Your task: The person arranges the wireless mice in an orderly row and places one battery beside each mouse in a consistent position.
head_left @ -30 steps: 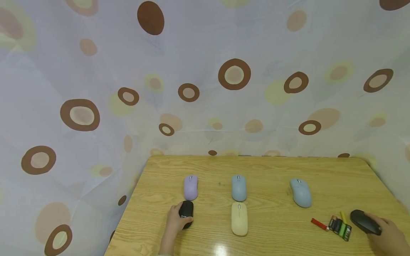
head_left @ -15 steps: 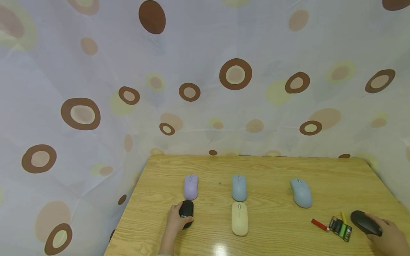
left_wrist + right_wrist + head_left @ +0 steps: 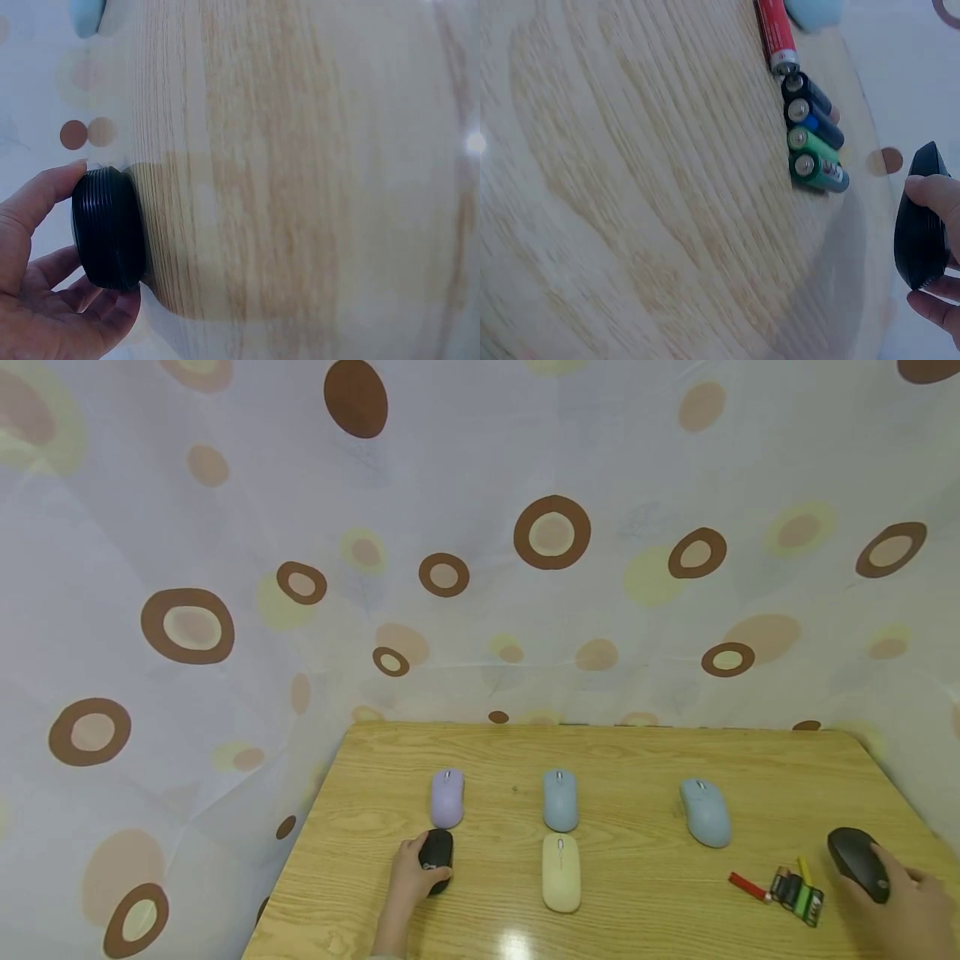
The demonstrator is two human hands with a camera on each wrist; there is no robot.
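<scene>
My left hand (image 3: 411, 872) grips a black computer mouse (image 3: 437, 853) by its sides, just in front of a purple mouse (image 3: 447, 799). In the left wrist view the thumb and fingers clasp opposite sides of that black mouse (image 3: 111, 229). At the table's right, my right hand (image 3: 909, 906) holds another black mouse (image 3: 859, 862), pinched between thumb and fingers. The right wrist view has this mouse (image 3: 921, 225) tipped on edge, seemingly off the table. Beside it lie several batteries (image 3: 795, 893) in a row, with a red battery (image 3: 747, 886) at their left end.
Mid-table, a blue mouse (image 3: 560, 800) lies behind a yellow mouse (image 3: 561, 872). A second blue mouse (image 3: 705, 812) lies at an angle to the right. A spotted cloth (image 3: 487, 527) hangs behind the wooden table (image 3: 630, 910) and along its sides.
My right hand has turned its black mouse more upright in the head view and shifted it slightly back. The left hand and the other mice have stayed where they were.
</scene>
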